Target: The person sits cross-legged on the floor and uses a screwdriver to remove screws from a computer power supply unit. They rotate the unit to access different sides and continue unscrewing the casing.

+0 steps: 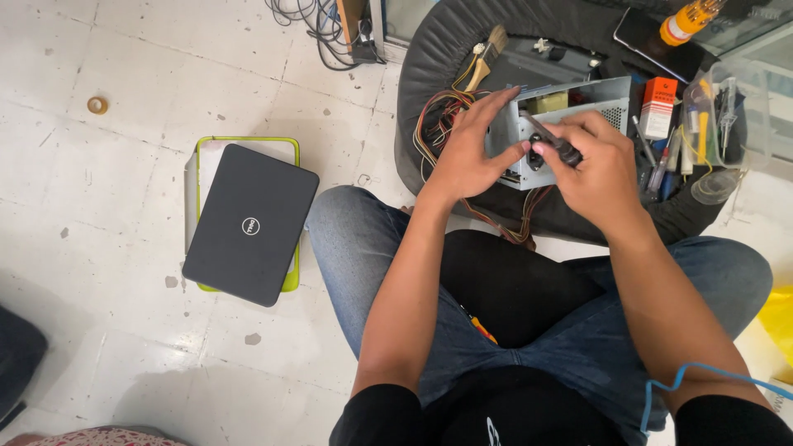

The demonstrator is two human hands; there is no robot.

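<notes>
A grey metal power supply box (pixel 570 103) lies on a round black cushion (pixel 429 74) in front of my knees. My left hand (pixel 471 149) presses against the box's left side, fingers spread, next to a bundle of coloured wires (pixel 438 116). My right hand (pixel 599 161) grips a dark-handled screwdriver (pixel 555 144) whose tip points at the near face of the box.
A dark closed laptop (pixel 250 223) rests on a green-edged tray (pixel 248 142) on the white tiled floor at left. A brush (pixel 487 54), an orange-and-white box (pixel 658 107), pens and small tools (pixel 673 157) and a clear bag (pixel 727 116) crowd the cushion's right side. Cables (pixel 326 25) lie at the top.
</notes>
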